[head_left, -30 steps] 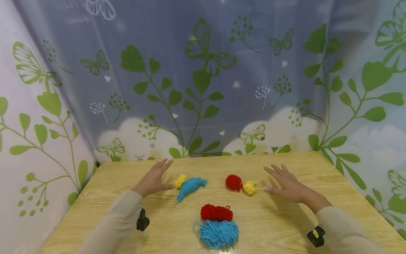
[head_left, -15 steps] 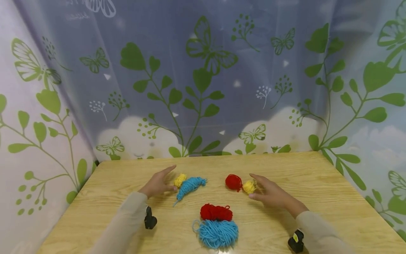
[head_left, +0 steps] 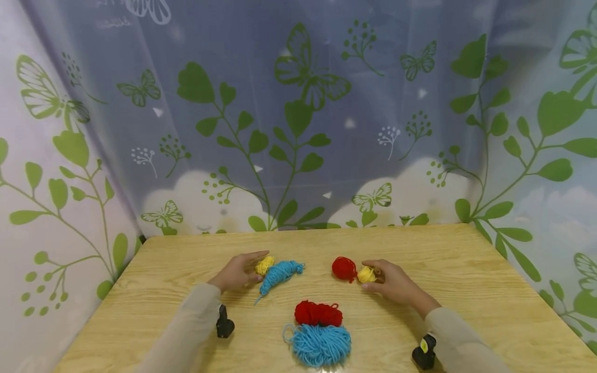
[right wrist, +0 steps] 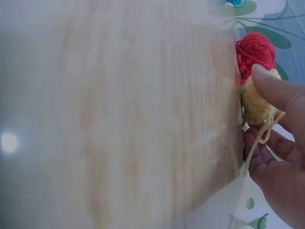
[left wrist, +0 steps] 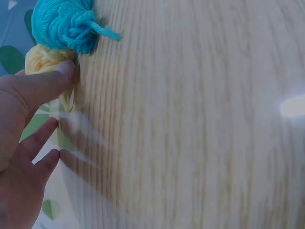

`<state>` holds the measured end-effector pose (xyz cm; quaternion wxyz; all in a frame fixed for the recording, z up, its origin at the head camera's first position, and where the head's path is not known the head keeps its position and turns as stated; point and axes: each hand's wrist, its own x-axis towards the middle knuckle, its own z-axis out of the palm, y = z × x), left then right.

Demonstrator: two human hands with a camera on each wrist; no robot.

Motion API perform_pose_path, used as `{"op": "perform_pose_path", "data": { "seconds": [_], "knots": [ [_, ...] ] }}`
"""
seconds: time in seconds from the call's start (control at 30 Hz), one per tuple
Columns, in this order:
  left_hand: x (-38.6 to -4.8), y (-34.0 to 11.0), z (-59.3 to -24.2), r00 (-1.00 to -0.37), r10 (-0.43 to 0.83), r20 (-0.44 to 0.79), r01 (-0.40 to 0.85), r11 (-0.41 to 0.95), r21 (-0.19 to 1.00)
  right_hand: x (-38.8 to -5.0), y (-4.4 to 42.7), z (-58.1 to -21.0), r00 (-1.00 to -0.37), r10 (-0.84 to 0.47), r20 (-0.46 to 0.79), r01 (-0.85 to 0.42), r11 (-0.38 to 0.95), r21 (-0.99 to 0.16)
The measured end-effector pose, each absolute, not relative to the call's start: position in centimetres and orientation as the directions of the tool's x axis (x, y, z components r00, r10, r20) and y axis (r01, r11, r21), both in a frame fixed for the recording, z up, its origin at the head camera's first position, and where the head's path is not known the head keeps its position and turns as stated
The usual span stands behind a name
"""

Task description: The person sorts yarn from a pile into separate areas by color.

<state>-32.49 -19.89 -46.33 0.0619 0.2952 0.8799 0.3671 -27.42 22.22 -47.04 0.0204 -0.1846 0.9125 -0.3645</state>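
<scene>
Head view: left hand [head_left: 235,273] is bracketing the left yellow ball [head_left: 264,266], thumb and forefinger apart (can't tell if clamped), beside blue yarn [head_left: 281,273]; red ball [head_left: 344,269] is sitting by the right yellow ball [head_left: 366,274], which the right hand [head_left: 395,283] is pinching. I'm advising light pinches, minding its loose strand [right wrist: 252,152].

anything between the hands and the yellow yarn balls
Nothing visible: the left hand is at the left yellow ball, the right hand at the right yellow ball. A blue bundle and red ball lie on their far sides.
</scene>
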Motion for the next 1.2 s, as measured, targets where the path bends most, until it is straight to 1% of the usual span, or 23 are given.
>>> {"op": "perform_pose_path", "data": {
  "seconds": [0.27, 0.4, 0.6, 0.8, 1.07, 1.2],
  "knots": [
    [-32.93, -19.80, -46.81, -0.818, 0.571, 0.067, 0.418, 0.510, 0.752, -27.46, 22.07, -46.73, -0.936, -0.339, 0.099, -0.314, 0.672, -0.671],
    [-32.77, -19.57, -46.54, -0.816, 0.576, 0.060, 0.411, 0.504, 0.760, -27.26, 22.00, -46.44, -0.938, -0.335, 0.092, -0.303, 0.659, -0.688],
    [-32.70, -19.30, -46.39, -0.817, 0.572, 0.073, 0.440, 0.536, 0.721, -27.32, 22.03, -46.60, -0.941, -0.329, 0.085, -0.292, 0.655, -0.697],
    [-32.64, -19.21, -46.45, -0.836, 0.544, 0.074, 0.437, 0.579, 0.688, -27.34, 22.01, -46.76, -0.941, -0.327, 0.088, -0.291, 0.651, -0.701],
    [-32.54, -19.13, -46.37, -0.857, 0.511, 0.070, 0.420, 0.613, 0.669, -27.29, 21.87, -46.78, -0.942, -0.317, 0.105, -0.297, 0.651, -0.698],
    [-32.47, -19.06, -46.25, -0.857, 0.510, 0.067, 0.415, 0.608, 0.676, -27.33, 21.84, -46.55, -0.950, -0.297, 0.101, -0.281, 0.666, -0.691]
  ]
}}
